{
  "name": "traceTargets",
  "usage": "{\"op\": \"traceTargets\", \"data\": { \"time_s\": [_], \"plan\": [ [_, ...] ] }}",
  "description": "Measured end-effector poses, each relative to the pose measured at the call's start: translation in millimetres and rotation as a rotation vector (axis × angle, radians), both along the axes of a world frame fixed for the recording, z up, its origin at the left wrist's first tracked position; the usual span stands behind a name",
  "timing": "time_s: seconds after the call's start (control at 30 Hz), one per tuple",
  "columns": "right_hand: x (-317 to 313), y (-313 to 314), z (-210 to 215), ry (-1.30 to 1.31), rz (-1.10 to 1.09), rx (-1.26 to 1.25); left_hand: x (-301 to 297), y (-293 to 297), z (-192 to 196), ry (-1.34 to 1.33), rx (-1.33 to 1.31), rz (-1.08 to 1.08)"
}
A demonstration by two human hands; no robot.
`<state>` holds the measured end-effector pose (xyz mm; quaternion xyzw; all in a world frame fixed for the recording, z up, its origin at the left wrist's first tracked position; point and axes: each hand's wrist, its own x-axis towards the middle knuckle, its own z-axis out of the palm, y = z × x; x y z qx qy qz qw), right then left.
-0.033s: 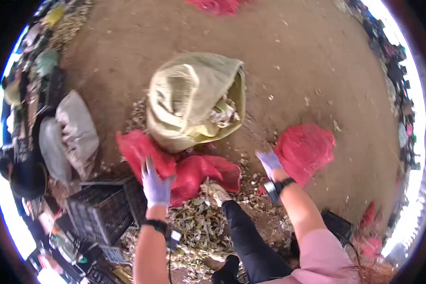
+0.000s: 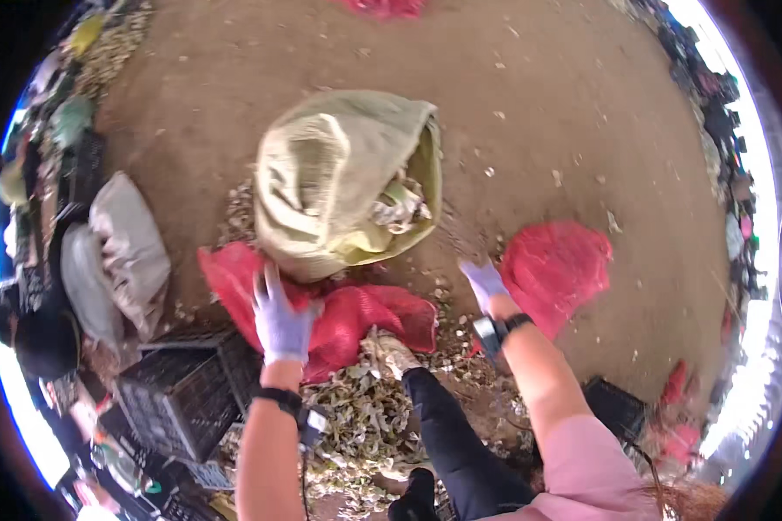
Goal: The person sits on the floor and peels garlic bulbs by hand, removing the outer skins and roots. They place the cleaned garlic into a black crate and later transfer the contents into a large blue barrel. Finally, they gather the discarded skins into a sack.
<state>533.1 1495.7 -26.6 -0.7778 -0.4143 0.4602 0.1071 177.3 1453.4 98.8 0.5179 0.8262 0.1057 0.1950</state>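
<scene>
Red mesh sack, lying crumpled on the dirt floor just below the olive woven bag and touching its lower edge. My gloved left hand rests on its left part, fingers spread flat, nothing clasped; my right hand hangs open and empty beside a second red sack. I judge the mesh light, limp and non-slippery, best pinched at a free hem. Long axis: left to right across the view, mouth direction not discernible. Leaf litter lies underneath.
</scene>
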Motion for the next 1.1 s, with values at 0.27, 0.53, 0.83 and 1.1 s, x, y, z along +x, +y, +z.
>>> {"op": "traceTargets", "data": {
  "time_s": [0.27, 0.53, 0.83, 1.1],
  "plan": [
    [-82.2, 116.8, -60.2, 0.608, -0.632, -0.022, 9.9, 150.2, -86.4, -0.362, 0.167, -0.111],
    [-137.6, 99.1, 94.5, 1.016, -0.758, 0.153, -77.3, 97.3, -23.9, -1.063, 0.397, 0.548],
    [-221.4, -65.7, 314.1, 1.266, -0.159, -0.146, -184.9, -115.8, 154.7, -0.895, 0.483, 0.799],
    [-233.5, -167.9, 309.1, 1.256, 0.129, -0.289, -226.9, -290.5, 122.7, -0.79, 0.459, 1.115]
  ]
}}
